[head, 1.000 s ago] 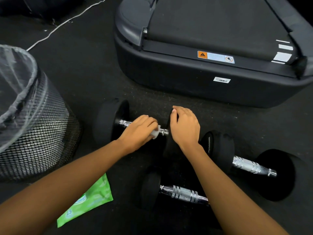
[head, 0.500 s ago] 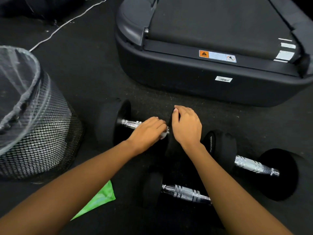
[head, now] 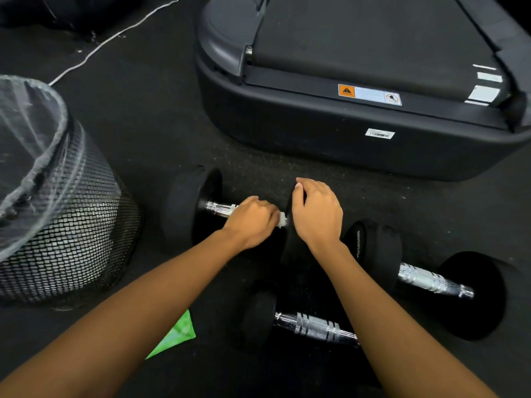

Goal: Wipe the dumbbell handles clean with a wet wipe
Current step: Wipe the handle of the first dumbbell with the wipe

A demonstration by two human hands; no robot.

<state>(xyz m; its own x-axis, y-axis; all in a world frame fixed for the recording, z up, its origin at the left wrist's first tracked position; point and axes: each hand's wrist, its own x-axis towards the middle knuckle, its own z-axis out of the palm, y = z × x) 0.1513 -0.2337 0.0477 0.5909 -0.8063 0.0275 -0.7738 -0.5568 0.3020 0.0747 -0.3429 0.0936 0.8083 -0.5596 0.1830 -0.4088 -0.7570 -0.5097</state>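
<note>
Entry: wiping dumbbell handles.

The wet wipe (head: pixel 282 219) shows only as a small white fold at the right end of the far dumbbell's (head: pixel 188 206) chrome handle (head: pixel 219 210), just beside the right head (head: pixel 288 244). Our left hand (head: pixel 253 222) is curled over the handle and holds the wipe against the bar. The hand hides most of the wipe and is slightly blurred. Bare chrome shows to the left of the hand, up to the left head.

Our right hand (head: pixel 317 214) grips the top of the right head, fingers hooked over its rim. We judge that it is bracing the dumbbell against rolling.

Progress, as judged: one handle is under the wipe, with the wipe at its right end. We cannot tell from the chrome how much of this bar is already clean.

Two more dumbbells lie on the floor with no hand on them:
- near one, handle (head: pixel 313 326), between our forearms
- right one, handle (head: pixel 431 280), beyond our right forearm

We cannot tell whether either has been wiped. If not, most of the task is left.

Surroundings:
- A green wipes pack (head: pixel 175 334) lies on the floor, partly under our left forearm.
- A mesh bin (head: pixel 74 231) with a clear liner stands at left.
- A treadmill base (head: pixel 330 145) sits beyond the dumbbells.
- A pale cable (head: pixel 115 34) runs across the dark floor at upper left.
</note>
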